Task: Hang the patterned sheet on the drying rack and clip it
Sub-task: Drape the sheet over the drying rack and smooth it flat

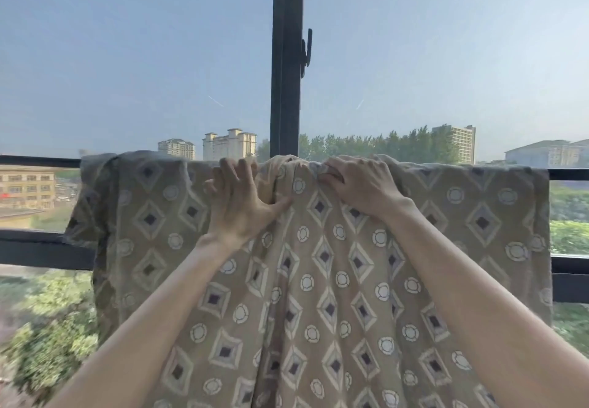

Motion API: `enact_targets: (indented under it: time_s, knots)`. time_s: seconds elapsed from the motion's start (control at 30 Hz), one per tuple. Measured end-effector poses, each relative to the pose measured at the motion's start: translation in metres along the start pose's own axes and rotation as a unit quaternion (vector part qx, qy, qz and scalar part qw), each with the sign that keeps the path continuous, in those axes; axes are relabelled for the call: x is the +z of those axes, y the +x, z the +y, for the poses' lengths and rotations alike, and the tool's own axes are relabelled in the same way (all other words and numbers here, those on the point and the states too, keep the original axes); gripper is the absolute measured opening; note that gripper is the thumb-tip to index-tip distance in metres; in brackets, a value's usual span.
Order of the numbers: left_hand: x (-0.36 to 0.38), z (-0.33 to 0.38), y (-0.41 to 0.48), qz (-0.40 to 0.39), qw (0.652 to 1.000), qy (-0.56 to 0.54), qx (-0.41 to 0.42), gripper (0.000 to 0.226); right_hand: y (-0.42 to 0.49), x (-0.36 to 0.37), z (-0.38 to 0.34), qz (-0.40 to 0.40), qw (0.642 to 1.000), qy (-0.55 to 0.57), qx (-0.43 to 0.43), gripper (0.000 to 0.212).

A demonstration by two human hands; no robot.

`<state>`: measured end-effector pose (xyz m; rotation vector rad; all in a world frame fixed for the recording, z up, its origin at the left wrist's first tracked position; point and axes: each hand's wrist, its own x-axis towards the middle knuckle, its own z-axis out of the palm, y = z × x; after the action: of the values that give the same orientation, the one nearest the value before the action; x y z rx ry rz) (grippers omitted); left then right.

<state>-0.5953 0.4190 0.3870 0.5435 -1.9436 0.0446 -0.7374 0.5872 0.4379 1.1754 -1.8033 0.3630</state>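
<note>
- Our left hand [237,206] presses on the sheet [318,312], fingers spread.
- Our right hand [360,184] grips its bunched top fold, fingers curled.
- The sheet hangs draped over the rail [38,161].
- Beyond stand a window post [287,57] and buildings [229,144].

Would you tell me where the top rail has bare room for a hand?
The rail is bare left of the sheet and right of it. The middle is crowded: left hand and right hand rest on its bunched top.
</note>
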Motion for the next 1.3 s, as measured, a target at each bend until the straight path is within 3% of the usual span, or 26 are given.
enact_targets:
  time_s: [0.17, 0.27, 0.33, 0.4, 0.5, 0.6, 0.7, 0.77, 0.87, 0.93, 1.03, 1.3]
  knots:
    - [0.017, -0.011, -0.021, -0.034, 0.999, -0.009, -0.018, 0.08, 0.002, 0.007, -0.023, -0.041, 0.995, -0.013, 0.086, 0.033]
    - [0.015, -0.026, -0.017, -0.049, 0.998, 0.04, 0.02, 0.049, 0.001, 0.012, -0.03, -0.036, 0.992, -0.016, 0.116, 0.03]
    - [0.014, -0.036, -0.014, -0.04, 0.997, 0.013, 0.064, 0.023, 0.001, 0.016, -0.035, -0.021, 0.99, -0.026, 0.138, 0.028]
    - [0.011, -0.043, -0.011, -0.016, 0.995, -0.046, 0.086, 0.015, -0.001, 0.017, -0.04, -0.013, 0.986, -0.031, 0.161, 0.028]
    - [-0.001, -0.051, -0.002, 0.016, 0.985, -0.137, 0.102, 0.002, -0.004, 0.015, -0.053, -0.022, 0.987, 0.033, 0.156, 0.05]
    - [-0.012, -0.054, 0.012, 0.03, 0.974, -0.188, 0.119, 0.005, -0.01, 0.013, -0.071, 0.036, 0.985, 0.134, 0.102, 0.053]
    - [-0.019, -0.054, 0.02, 0.035, 0.966, -0.217, 0.133, 0.01, -0.028, 0.024, -0.085, 0.099, 0.988, 0.078, 0.092, 0.072]
    - [-0.02, -0.054, 0.021, 0.047, 0.964, -0.223, 0.137, 0.013, -0.046, 0.037, -0.095, 0.126, 0.983, 0.015, 0.133, 0.088]
    - [-0.019, -0.055, 0.019, 0.068, 0.96, -0.231, 0.14, 0.011, -0.065, 0.05, -0.118, 0.036, 0.975, -0.001, 0.218, 0.122]
    - [-0.018, -0.059, 0.021, 0.068, 0.957, -0.236, 0.153, 0.009, -0.069, 0.057, -0.127, 0.019, 0.973, -0.023, 0.228, 0.127]
    - [-0.018, -0.067, 0.024, 0.051, 0.949, -0.254, 0.18, 0.01, -0.072, 0.062, -0.128, 0.067, 0.97, -0.05, 0.23, 0.115]
    - [-0.039, -0.07, 0.018, 0.056, 0.929, -0.293, 0.217, 0.027, -0.07, 0.068, -0.142, 0.182, 0.952, -0.098, 0.228, 0.048]
